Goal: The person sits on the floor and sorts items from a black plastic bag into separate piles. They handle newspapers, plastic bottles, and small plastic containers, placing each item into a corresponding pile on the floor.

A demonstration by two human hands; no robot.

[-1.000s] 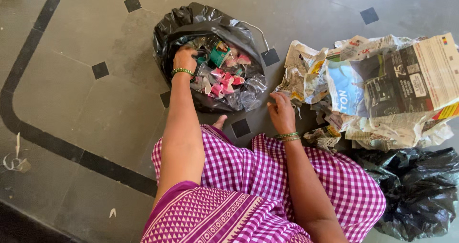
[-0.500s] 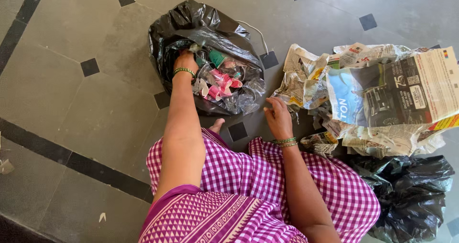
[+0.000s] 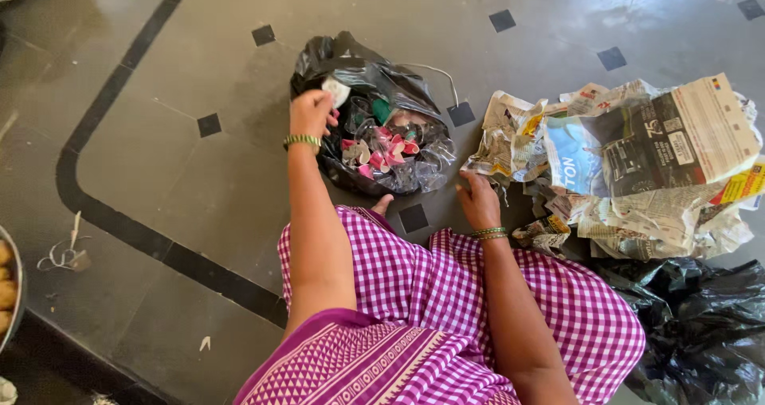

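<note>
I see a big grey floor (image 3: pixel 159 174) with small black squares and a thick black line. I am sitting on it in a purple checked dress (image 3: pixel 446 293).

On my right lies a big pile of crumpled newspaper (image 3: pixel 637 166). Below it, near my knee, sits a black bag (image 3: pixel 701 325), all scrunched up. I cannot see what is inside that one.

In front of me is an open black bag (image 3: pixel 351 62). It is full of small trash: pink and white scraps (image 3: pixel 378 146), clear crinkly plastic (image 3: pixel 422 162) and a green bit (image 3: pixel 382 110). A thin grey wire (image 3: pixel 442 74) loops out behind it.

My left hand (image 3: pixel 309 112) is up over the left rim of this bag. The fingers (image 3: pixel 323 102) pinch a small white scrap (image 3: pixel 338 90), which sits right at the fingertips, just above the trash in the bag.

My right hand (image 3: pixel 478 200) rests low on the floor, between the open bag and the newspaper. Its fingers are loosely spread and hold nothing; they touch the edge of the paper pile.

A toe (image 3: pixel 383 205) peeks out between my hands. At the far left edge is a metal bowl (image 3: pixel 11 293) with round brown things in it, and a small white twist (image 3: pixel 64 253) lies on the floor nearby.
</note>
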